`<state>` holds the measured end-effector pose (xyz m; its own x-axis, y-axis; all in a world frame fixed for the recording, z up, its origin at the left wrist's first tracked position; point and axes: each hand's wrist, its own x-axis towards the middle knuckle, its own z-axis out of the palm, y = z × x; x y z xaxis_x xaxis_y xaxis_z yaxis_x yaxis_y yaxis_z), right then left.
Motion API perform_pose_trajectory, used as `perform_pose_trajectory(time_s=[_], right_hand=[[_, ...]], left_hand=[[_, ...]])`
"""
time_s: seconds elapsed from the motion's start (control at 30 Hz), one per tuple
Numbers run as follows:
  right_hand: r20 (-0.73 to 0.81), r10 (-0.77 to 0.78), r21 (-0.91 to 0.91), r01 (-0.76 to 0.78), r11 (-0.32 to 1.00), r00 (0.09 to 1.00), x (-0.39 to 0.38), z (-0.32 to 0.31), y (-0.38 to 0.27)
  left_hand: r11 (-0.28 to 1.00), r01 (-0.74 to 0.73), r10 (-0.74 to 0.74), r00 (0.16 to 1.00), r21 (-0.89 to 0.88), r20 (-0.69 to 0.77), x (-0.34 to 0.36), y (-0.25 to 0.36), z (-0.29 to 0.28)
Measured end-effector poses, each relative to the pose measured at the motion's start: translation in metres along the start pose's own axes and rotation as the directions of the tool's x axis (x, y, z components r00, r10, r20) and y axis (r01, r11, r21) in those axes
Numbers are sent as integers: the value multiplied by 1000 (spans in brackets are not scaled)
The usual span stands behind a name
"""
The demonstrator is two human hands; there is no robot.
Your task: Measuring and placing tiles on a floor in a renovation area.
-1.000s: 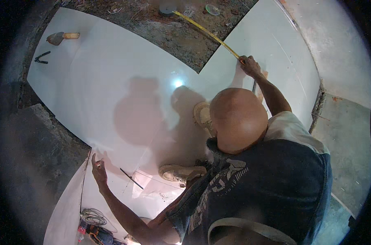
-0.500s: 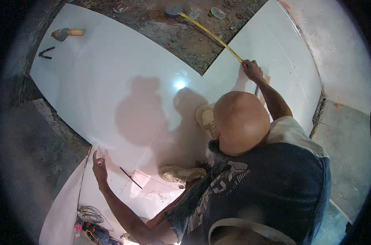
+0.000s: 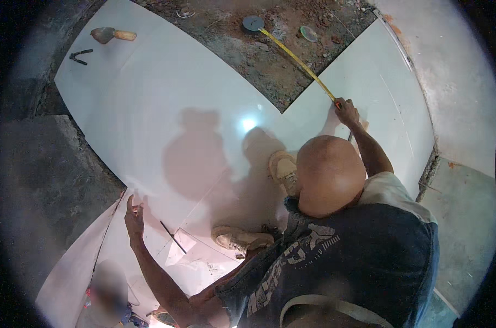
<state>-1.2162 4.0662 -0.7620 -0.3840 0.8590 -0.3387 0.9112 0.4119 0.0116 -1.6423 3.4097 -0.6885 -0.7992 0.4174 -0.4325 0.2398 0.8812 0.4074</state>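
Neither of my hands is in view. A co-worker (image 3: 335, 257) in a dark top bends over white tiles (image 3: 122, 87), both tan shoes (image 3: 240, 239) on them. The co-worker's right hand (image 3: 346, 112) grips a yellow tape measure (image 3: 294, 57), stretched over rubble to a dark round disc (image 3: 253, 24). The co-worker's left hand (image 3: 134, 214) has its fingers apart near a tile corner at the lower left. A thin dark rod (image 3: 172, 236) lies near that hand. A trowel (image 3: 105, 34) and a small black angled tool (image 3: 80, 56) lie on the upper-left tile.
Bare soil and rubble (image 3: 324, 13) fill the gap at the top, with a small clear round lid (image 3: 308, 33). Rough dark concrete (image 3: 78, 169) borders the tiles at left, pale concrete (image 3: 458, 98) at right. Items at the lower left (image 3: 139, 320) are partly blurred out.
The view has shifted, so the upper objects sit lower and further right in the picture. The co-worker holds nearly the same pose, right hand still on the tape.
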Motion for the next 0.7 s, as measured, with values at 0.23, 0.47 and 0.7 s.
perform_pose_trajectory(time_s=[0.23,0.47,0.7], right_hand=[[-3,-21,26,21,999,1000,10,15,17],[19,-191,-16,192,981,981,29,29,27],[-3,-153,-18,153,988,988,38,32,32]], left_hand=[[999,35,-36,999,9,27,3,-2,1],[998,19,-22,999,-67,-44,-6,-21,17],[996,73,-74,997,57,11,-9,-14,25]])
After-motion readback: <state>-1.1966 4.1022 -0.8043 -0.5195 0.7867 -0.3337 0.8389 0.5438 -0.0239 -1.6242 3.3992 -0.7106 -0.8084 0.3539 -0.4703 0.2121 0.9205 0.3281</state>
